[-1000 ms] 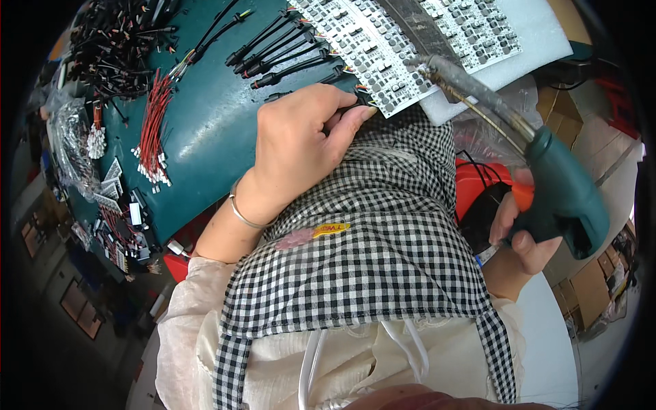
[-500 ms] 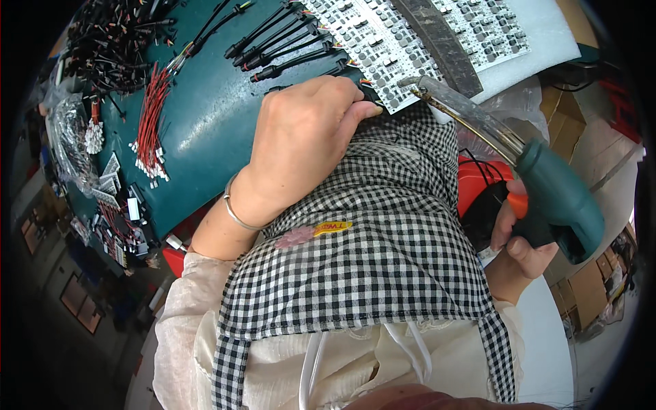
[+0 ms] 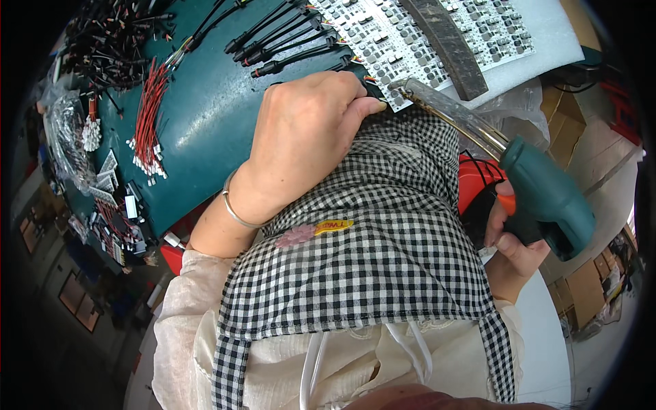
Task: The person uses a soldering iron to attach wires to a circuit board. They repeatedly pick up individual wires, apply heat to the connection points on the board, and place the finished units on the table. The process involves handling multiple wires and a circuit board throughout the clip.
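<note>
My right hand (image 3: 514, 251) grips the handle of a green soldering gun (image 3: 547, 188) with an orange trigger. Its long metal tip points left, over the near corner of a white circuit board panel (image 3: 372, 51) full of small components; whether it touches is unclear. My left hand (image 3: 307, 126) is closed beside that same corner, thumb against fingers, pinching a black cable whose thin coloured wires (image 3: 370, 80) lead to the board edge. Most of this cable is hidden under the hand. Several black connector cables (image 3: 290, 60) line the panel's left edge, their coloured wires reaching it.
A dark flat bar (image 3: 451, 51) lies across the panel, which rests on white foam (image 3: 560, 44). On the green table (image 3: 198, 123) are red wires with white plugs (image 3: 145, 113), a heap of black cables (image 3: 102, 41) and a clear plastic bag (image 3: 67, 143). Cardboard boxes (image 3: 586, 290) stand at right.
The soldering gun has shifted left, bringing its tip closer to the panel corner and my left thumb. The panel has slid slightly right. My left hand is nearly still.
</note>
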`<state>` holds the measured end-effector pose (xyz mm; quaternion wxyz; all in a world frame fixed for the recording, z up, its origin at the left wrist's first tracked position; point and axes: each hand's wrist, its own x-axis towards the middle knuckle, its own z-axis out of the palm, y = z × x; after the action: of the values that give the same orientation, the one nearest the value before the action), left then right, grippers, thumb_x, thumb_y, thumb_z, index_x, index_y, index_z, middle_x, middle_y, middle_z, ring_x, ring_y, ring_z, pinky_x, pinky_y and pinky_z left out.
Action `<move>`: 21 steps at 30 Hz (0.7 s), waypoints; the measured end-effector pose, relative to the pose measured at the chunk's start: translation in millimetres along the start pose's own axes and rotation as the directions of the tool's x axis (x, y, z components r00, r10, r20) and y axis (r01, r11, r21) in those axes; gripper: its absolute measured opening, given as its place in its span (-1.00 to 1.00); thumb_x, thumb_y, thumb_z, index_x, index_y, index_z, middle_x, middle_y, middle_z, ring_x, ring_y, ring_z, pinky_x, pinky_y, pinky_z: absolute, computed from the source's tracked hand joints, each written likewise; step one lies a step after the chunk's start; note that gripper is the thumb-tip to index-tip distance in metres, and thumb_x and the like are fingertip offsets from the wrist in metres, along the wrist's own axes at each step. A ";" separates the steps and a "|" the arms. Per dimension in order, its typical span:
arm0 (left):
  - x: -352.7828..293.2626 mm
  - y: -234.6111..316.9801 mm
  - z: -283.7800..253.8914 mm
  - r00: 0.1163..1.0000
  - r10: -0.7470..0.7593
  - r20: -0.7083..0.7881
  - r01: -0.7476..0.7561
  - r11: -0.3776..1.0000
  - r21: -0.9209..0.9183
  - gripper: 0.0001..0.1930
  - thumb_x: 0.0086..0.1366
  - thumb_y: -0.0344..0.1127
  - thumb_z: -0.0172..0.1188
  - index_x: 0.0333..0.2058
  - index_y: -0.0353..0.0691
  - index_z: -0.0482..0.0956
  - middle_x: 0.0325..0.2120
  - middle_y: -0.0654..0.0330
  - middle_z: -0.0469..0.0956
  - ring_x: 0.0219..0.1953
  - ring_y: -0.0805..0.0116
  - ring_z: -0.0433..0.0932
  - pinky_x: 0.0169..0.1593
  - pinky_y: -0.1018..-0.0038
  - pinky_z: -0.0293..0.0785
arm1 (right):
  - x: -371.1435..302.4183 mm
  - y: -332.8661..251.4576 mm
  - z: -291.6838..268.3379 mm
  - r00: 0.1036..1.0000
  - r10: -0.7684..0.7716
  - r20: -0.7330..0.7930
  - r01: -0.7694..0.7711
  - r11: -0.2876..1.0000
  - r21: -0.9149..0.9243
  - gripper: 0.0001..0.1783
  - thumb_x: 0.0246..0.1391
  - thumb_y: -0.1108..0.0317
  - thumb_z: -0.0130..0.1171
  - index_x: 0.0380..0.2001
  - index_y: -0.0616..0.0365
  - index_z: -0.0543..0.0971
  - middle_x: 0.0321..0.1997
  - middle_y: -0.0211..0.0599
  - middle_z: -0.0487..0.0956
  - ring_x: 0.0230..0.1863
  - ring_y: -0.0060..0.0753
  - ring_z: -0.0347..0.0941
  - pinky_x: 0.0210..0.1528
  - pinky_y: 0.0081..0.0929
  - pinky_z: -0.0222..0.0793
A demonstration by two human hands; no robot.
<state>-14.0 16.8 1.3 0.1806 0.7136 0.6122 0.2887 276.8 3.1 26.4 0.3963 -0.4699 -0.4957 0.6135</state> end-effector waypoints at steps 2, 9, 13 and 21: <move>0.4 -0.2 0.8 1.000 0.002 -0.003 -0.002 1.000 0.003 -0.84 -0.03 -0.36 0.42 -0.53 -0.26 0.60 -0.69 0.17 0.52 -0.73 0.37 0.43 -0.64 0.53 0.30 | -1.0 0.6 -2.4 1.000 0.012 0.012 -0.011 1.000 -0.016 -0.25 -0.24 0.20 0.46 -0.11 0.56 0.38 -0.57 -0.19 0.44 -0.77 -0.53 0.27 -0.75 -0.69 0.13; 0.4 -0.5 -0.2 1.000 -0.006 -0.006 0.006 1.000 0.000 -0.84 -0.02 -0.36 0.41 -0.53 -0.25 0.60 -0.70 0.18 0.50 -0.75 0.38 0.40 -0.65 0.53 0.27 | 0.8 3.1 -8.0 0.996 0.021 0.082 -0.015 0.997 -0.072 -0.30 -0.27 0.27 0.49 -0.12 0.49 0.39 -0.19 -0.07 0.46 -0.70 -0.50 0.34 -0.72 -0.66 0.19; 0.9 0.1 0.6 1.000 -0.005 -0.008 0.005 1.000 -0.007 -0.84 -0.01 -0.35 0.41 -0.53 -0.25 0.60 -0.70 0.18 0.50 -0.75 0.38 0.39 -0.66 0.53 0.26 | -1.0 4.3 -12.1 0.993 -0.016 0.119 0.038 0.981 -0.190 -0.31 -0.28 0.27 0.49 -0.12 0.45 0.42 -0.21 -0.10 0.49 -0.68 -0.50 0.36 -0.69 -0.65 0.21; 0.8 -0.8 0.5 1.000 -0.020 -0.005 0.020 0.999 -0.026 -0.85 0.00 -0.35 0.41 -0.53 -0.25 0.61 -0.71 0.18 0.50 -0.76 0.41 0.39 -0.66 0.55 0.26 | -5.3 4.7 -13.7 0.996 -0.035 0.085 0.057 0.961 -0.270 -0.35 -0.26 0.31 0.47 -0.11 0.44 0.43 -0.29 -0.11 0.51 -0.67 -0.49 0.38 -0.66 -0.63 0.23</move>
<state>-14.2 17.7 0.6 0.1912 0.7041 0.6161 0.2968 291.3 0.4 21.9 0.3222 -0.4835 -0.6013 0.5485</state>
